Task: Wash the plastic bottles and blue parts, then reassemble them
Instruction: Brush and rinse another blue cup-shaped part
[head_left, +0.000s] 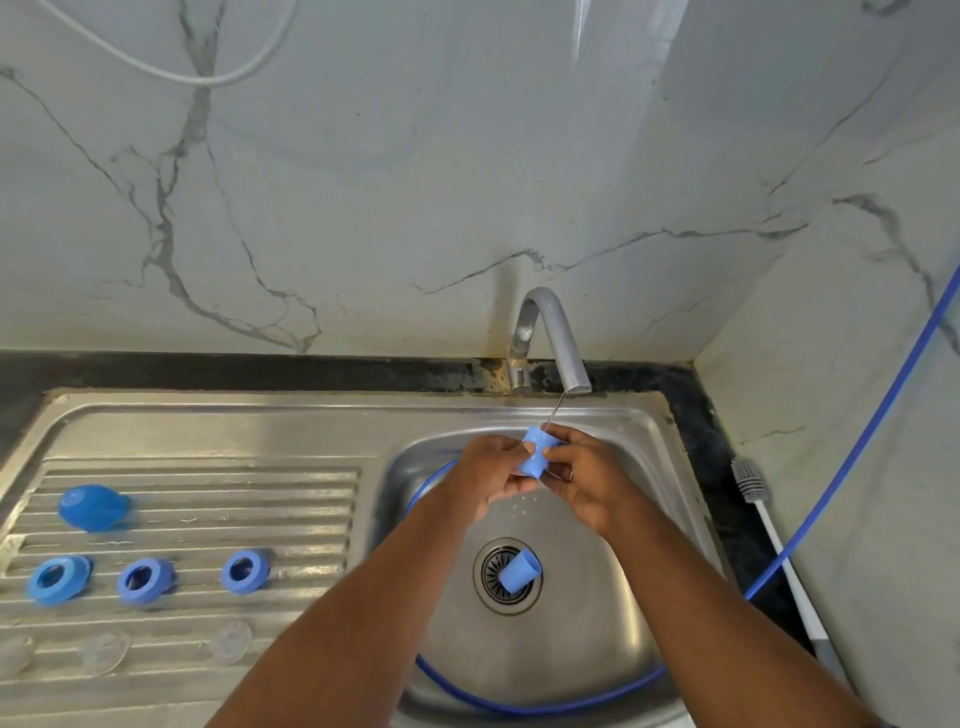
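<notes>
Both hands hold one small blue cup-shaped cap (537, 453) under a thin stream from the tap (558, 343). My left hand (491, 475) grips its left side and my right hand (584, 475) pinches its right side. A second blue cap (519, 570) lies on its side over the sink drain (506, 576). On the draining board lie a blue dome lid (93, 507) and three blue screw rings (58, 578), (145, 579), (244, 570). Three clear teats (106, 652) lie in front of the rings.
A blue hose (540, 706) loops round the sink bowl (639, 441) and runs up the right wall. A white bottle brush with grey bristles (753, 488) lies on the dark counter at the right. A white cable hangs on the marble wall.
</notes>
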